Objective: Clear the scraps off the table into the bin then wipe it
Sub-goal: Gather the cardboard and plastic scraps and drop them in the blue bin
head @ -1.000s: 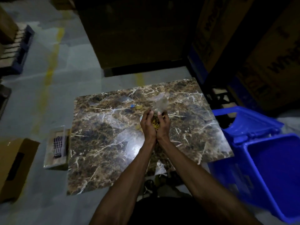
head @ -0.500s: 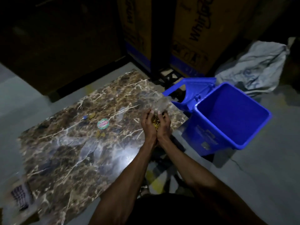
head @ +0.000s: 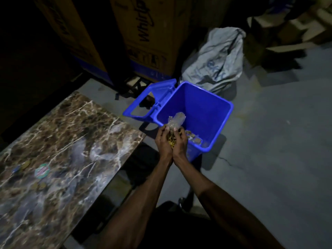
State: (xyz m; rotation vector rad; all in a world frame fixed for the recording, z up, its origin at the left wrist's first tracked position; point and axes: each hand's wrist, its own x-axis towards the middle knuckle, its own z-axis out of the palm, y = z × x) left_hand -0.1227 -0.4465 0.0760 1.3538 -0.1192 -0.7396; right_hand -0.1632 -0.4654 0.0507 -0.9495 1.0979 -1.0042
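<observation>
While the two hands are cupped together, heel to heel, the left hand [head: 162, 141] and right hand [head: 180, 143] hold between their curled fingers a heap of small yellowish-brown scraps [head: 171, 141], with a crumpled clear plastic wrapper [head: 176, 120] standing up out of the fingertips. Both hands are closed loosely round this load rather than clenched. They hang over the near edge of the open blue plastic bin [head: 212, 112], whose hinged lid [head: 143, 103] hangs back toward the table; a few pale scraps already lie on the bin floor [head: 195, 139].

To finish the step well, the cupped hands should probably go further over the opening before parting, since they sit close to the rim and loose crumbs could fall outside onto the grey concrete floor [head: 269, 159]. Opening from the fingertips, low over the bin, would likely let the light wrapper drop in rather than drift.

On the brown marble-patterned tabletop [head: 71, 141] a round printed sticker or cap [head: 41, 170] and several small brownish bits [head: 38, 186] remain, so more gathering seems needed before wiping.
</observation>
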